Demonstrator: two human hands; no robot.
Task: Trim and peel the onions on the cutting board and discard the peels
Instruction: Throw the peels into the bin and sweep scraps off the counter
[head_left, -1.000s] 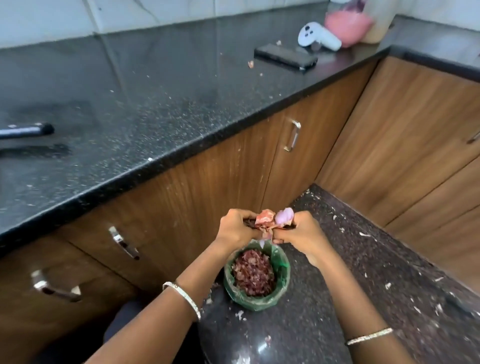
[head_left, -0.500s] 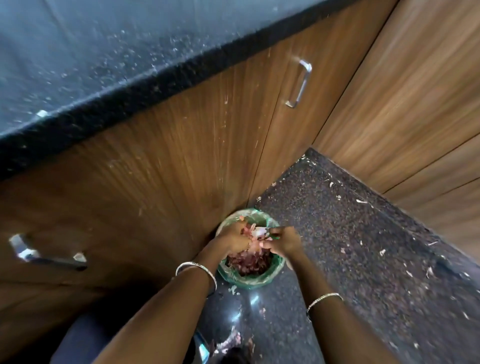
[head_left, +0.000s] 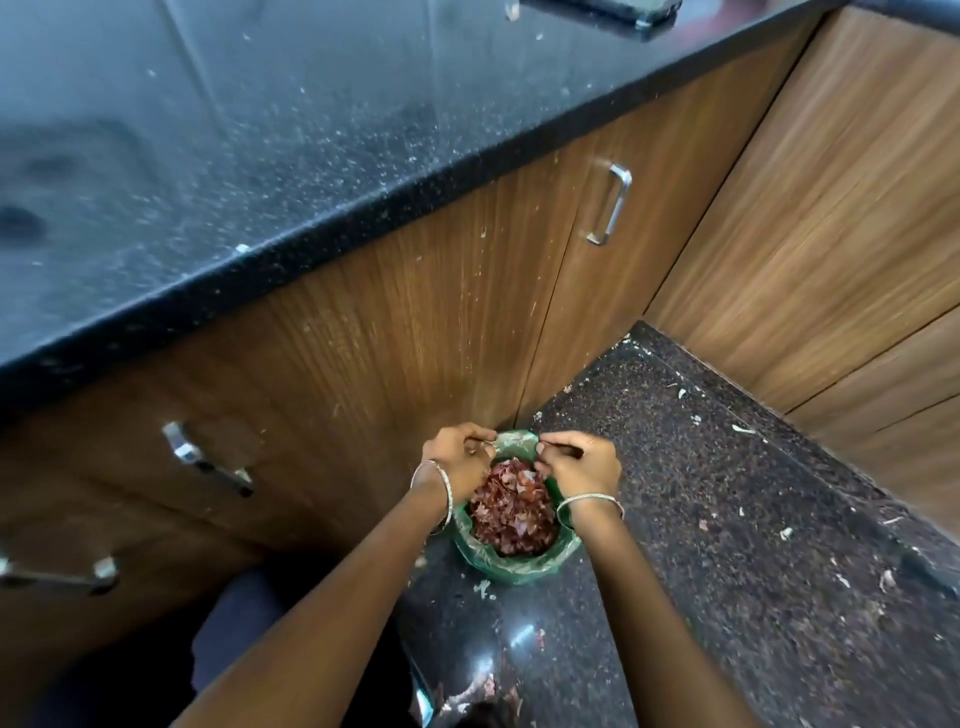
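A small bin with a green plastic liner (head_left: 519, 569) stands on the dark speckled floor against the wooden cabinet. It is heaped with red-brown onion peels (head_left: 511, 512). My left hand (head_left: 457, 460) and my right hand (head_left: 579, 462) hover over the bin's far side, both with fingers curled. Each hand's fingertips pinch at the far rim of the liner, a short way apart. No whole onion shows, and neither the cutting board nor a knife is in view.
The black granite counter (head_left: 260, 156) overhangs wooden cabinet doors with metal handles (head_left: 610, 202). A dark phone (head_left: 608, 8) lies at the counter's far edge. Peel scraps litter the floor (head_left: 727, 519) to the right of the bin. A wooden cabinet wall (head_left: 831, 234) closes the right side.
The peels and onion piece my hands held above the bin one second ago have left my hands. Both hands went down to the bin and now pinch at its liner's far rim.
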